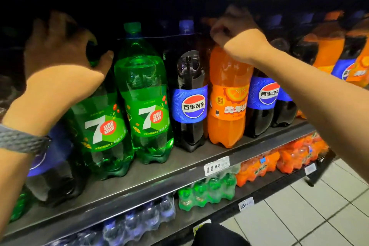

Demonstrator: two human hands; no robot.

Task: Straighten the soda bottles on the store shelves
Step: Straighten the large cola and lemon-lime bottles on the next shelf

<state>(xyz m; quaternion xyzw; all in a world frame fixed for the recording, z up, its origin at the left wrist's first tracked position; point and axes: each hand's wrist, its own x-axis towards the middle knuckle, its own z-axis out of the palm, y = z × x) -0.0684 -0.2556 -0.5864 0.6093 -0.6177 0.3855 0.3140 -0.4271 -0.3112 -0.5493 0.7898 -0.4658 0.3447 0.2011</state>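
Watch out: both bottles you hold are big and full, and you hold each one only near the top, so the bottom can swing if you pull fast. The green bottle (99,130) stands near the front of the shelf (179,159). I think a hard tug toward you could slide its foot off the edge and drop it. It also presses against the second green bottle (143,96) beside it, so a quick twist could knock that one over too. The orange bottle (227,106) is squeezed next to a dark cola bottle (189,106), and a sideways push could tip the cola. Your left hand (60,46) is wrapped round the top of the green bottle, with fingers curled over it and the thumb pressed on its right side; the cap is hidden under your hand. Your right hand (233,30) is closed tight round the neck of the orange bottle, and its cap is hidden too. Both bottles have their bottoms on the shelf. The green one looks tipped, but the wide camera bends things, so I cannot be sure.
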